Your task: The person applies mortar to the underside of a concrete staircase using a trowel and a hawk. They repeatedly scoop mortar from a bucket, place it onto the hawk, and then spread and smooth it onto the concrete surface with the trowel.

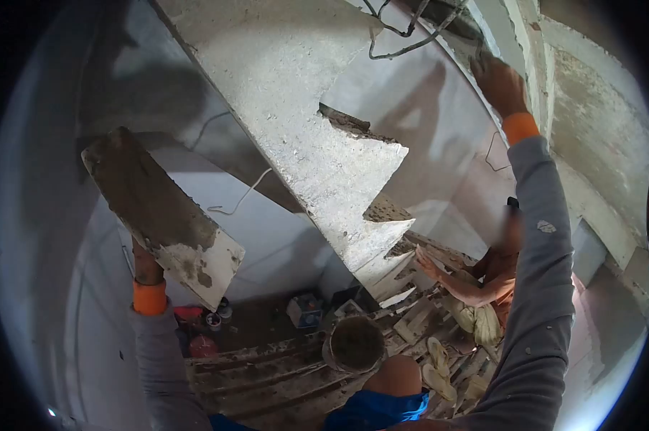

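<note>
On the left, my left hand grips a long plasterer's board from below. Wet mortar covers most of its upper part, and the near end is pale and only smeared. My right hand is raised high on the right against the edge of a concrete beam. Its fingers look curled, but whatever they hold is hidden. Between my arms slopes a grey concrete stair side with a stepped, jagged edge.
Bent bars stick out overhead. A co-worker in orange is at the right, one hand near the steps. Below are wooden planks, a bucket of dark material, a box and a loose wire at the wall.
</note>
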The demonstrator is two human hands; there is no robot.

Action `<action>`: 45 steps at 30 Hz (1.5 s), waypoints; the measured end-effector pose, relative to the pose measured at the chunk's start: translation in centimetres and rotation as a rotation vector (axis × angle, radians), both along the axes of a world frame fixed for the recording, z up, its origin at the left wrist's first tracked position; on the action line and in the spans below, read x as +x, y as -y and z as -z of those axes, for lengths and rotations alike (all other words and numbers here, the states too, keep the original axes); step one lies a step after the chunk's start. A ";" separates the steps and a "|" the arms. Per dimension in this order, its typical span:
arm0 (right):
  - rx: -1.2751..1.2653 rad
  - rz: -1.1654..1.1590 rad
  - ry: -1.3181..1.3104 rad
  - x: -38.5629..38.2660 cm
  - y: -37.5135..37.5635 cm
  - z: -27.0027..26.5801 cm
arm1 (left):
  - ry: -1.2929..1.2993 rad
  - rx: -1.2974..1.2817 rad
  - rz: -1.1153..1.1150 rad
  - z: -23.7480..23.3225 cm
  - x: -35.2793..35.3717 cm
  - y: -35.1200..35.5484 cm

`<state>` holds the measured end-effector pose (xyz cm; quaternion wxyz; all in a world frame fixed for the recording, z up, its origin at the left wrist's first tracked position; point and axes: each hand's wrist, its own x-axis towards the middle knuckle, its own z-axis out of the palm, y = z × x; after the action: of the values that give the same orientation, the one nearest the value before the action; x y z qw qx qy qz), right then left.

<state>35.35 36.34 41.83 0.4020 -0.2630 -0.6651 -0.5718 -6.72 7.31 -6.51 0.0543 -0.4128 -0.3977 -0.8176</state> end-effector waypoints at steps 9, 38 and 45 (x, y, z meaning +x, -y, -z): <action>-0.021 -0.253 -0.164 5.2 -2.1 3.3 | -0.090 -0.121 -0.229 3.3 -3.8 -1.1; 0.193 -0.033 -0.006 5.8 -3.9 0.4 | 0.098 0.090 0.305 -1.8 3.0 -0.5; 0.014 -0.314 -0.156 8.1 -2.1 2.4 | 0.079 0.077 0.216 -1.0 1.9 -1.1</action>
<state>43.40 38.41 39.44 0.5384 -0.1967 -0.6609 -0.4844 -4.79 8.38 -5.46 -0.0341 -0.4183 -0.3211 -0.8489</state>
